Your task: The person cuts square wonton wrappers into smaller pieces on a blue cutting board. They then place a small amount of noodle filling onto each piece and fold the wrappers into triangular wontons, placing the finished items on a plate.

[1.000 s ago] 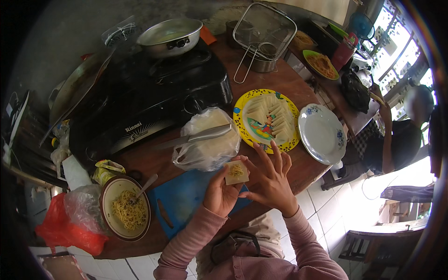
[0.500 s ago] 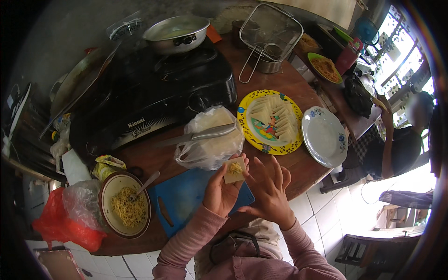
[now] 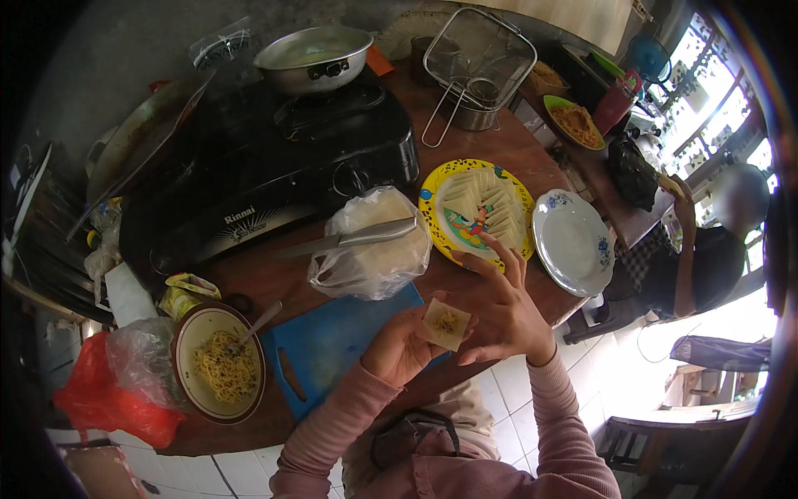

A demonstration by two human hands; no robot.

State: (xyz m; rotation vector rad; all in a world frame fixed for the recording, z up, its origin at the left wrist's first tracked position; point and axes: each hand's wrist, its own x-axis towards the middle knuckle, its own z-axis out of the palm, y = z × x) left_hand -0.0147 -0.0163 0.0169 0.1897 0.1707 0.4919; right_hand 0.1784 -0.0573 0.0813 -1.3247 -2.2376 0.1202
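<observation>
Holding filled dumpling wrapper [image 3: 446,323] over blue cutting board [image 3: 332,345].
Left hand [image 3: 401,349] fingers clamped on wrapper; right hand [image 3: 499,303] fingers apart, touching it at 3 o'clock.

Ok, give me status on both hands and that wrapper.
Left hand holds filled square wrapper on fingertips. Right hand open, fingers spread, touching wrapper edge. Both above blue cutting board; nothing between them.

On the table [image 3: 274,274], the stove [image 3: 249,175] stands behind the board [image 3: 332,345]. The bowl [image 3: 218,362] lies left of the board; the bag [image 3: 374,249] behind it, two plates [image 3: 440,179] right.
</observation>
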